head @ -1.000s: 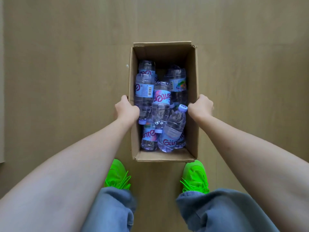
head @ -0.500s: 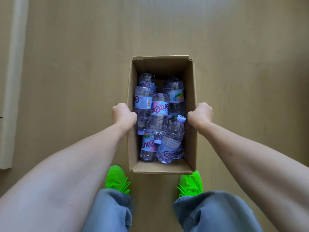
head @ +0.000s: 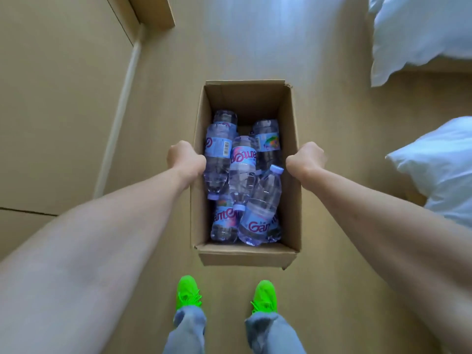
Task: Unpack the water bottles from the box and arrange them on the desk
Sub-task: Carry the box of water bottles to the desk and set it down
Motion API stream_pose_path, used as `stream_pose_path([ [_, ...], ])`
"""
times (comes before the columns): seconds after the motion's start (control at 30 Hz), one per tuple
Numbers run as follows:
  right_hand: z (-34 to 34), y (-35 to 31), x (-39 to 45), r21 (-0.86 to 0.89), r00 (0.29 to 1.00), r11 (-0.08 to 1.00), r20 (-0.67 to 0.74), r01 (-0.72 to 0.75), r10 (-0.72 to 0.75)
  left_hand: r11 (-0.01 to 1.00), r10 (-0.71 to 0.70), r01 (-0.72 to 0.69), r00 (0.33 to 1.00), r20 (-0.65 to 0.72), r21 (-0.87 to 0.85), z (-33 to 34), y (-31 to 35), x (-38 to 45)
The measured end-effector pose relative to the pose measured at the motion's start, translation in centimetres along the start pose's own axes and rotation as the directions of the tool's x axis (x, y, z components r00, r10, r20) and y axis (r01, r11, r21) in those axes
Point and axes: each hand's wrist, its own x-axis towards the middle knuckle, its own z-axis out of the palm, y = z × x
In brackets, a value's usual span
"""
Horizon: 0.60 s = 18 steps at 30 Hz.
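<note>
At the far left a pale cabinet front (head: 51,98) is standing beside the wooden floor (head: 163,80), well clear of the work. Next, the left hand (head: 185,159) is gripping the left long wall of the cardboard box (head: 246,255), its grip pressed together over the rim in a fist, knuckles outward. Directly inboard of that grip the water bottles (head: 242,180) are lying in a loose heap inside the box, most with their long axes running along the length of the box, away from the person; one is tilting with its cap (head: 277,169) pointing up toward the right wall. None is out yet, and no table is showing, so the unpacking proper is judged not begun; the box is being held above the floor, with the green shoes (head: 189,293) showing below its near end. Further right, the right hand (head: 306,158) is clamping the opposite wall in the same closed grip, level with the left. The tilted bottle is lying just inboard of the right grip, so that hand is the nearer for a first pick once the box is set down. White bedding (head: 421,34) is lying at the far right.
</note>
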Motion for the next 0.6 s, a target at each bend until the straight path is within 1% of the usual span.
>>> stream_pose_path([
  [0.17, -15.3, -10.7, -1.7, 0.052, 0.977, 0.984, -0.138, 0.173, -0.165, 0.991, 0.035, -0.055, 0.986, -0.164, -0.123, -13.7, 9.9, -1.7],
  [0.27, -22.7, -16.6, -1.9, 0.053, 0.936, 0.956, -0.223, 0.289, -0.271, 0.978, 0.092, -0.138, 0.958, -0.272, -0.154, -20.9, 15.5, -1.5],
  [0.33, -27.1, -20.1, -1.9, 0.052, 0.917, 0.945, -0.265, 0.323, -0.299, 0.969, 0.131, -0.192, 0.935, -0.33, -0.158, -25.4, 18.9, -1.0],
  [0.4, -30.8, -23.6, -1.5, 0.069, 0.901, 0.933, -0.294, 0.352, -0.319, 0.955, 0.172, -0.247, 0.913, -0.371, -0.166, -29.2, 21.9, 0.1],
  [0.47, -33.6, -26.8, -0.9, 0.096, 0.884, 0.917, -0.323, 0.386, -0.338, 0.929, 0.207, -0.304, 0.9, -0.383, -0.213, -32.2, 24.6, 1.7],
  [0.6, -37.2, -33.3, 1.7, 0.144, 0.851, 0.894, -0.4, 0.425, -0.34, 0.89, 0.278, -0.398, 0.862, -0.424, -0.224, -37.1, 28.8, 7.2],
])
